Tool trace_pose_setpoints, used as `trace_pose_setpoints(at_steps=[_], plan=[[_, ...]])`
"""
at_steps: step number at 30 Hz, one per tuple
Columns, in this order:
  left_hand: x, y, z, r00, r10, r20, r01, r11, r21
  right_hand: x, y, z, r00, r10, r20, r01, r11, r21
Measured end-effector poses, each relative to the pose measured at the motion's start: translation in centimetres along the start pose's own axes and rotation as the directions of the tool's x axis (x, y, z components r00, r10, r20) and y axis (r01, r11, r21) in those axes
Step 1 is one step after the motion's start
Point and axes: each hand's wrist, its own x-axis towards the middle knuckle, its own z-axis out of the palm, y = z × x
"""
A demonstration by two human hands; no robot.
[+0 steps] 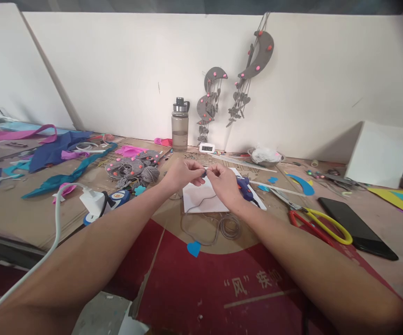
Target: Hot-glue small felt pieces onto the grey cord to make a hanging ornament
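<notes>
My left hand (186,173) and my right hand (224,184) meet above a white sheet (196,197), their fingertips pinched together. Between them shows a small dark piece (205,173), too small and covered to name. A grey cord (201,204) comes out from beneath my right hand, crosses the sheet and runs to a loose coil (229,226) on the cardboard. Just right of my right hand lies a blue glue gun (245,188), partly hidden. Nearer to me is a blue paper heart (194,248).
Scissors (320,223) and a black phone (358,228) lie at right. A water bottle (180,125) and small clock (207,148) stand by the wall, where grey moon hangings (262,56) hang. Grey felt pieces (131,170) and a white plug (93,201) are at left.
</notes>
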Motion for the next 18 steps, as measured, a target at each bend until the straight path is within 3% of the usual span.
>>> trace_pose_setpoints(at_steps=[5, 12, 15, 18], plan=[[0.1, -0.3, -0.2, 0.995, 0.073, -0.074, -0.071, 0.997, 0.037, -0.3, -0.3, 0.0, 0.999, -0.033, 0.032, 0.033, 0.999, 0.004], [0.8, -1.4, -0.8, 0.949, 0.111, -0.296, -0.104, 0.994, 0.039, -0.6, -1.9, -0.4, 0.989, -0.035, 0.146, 0.043, 0.998, -0.049], [1.1, -1.8, -1.2, 0.913, 0.142, -0.381, -0.165, 0.986, -0.027, -1.0, -3.4, -0.8, 0.980, -0.041, 0.195, 0.052, 0.997, -0.052], [1.4, -2.0, -1.6, 0.891, 0.088, -0.445, -0.184, 0.967, -0.176, -2.0, -5.3, -1.3, 0.966, -0.094, 0.240, 0.105, 0.994, -0.033]])
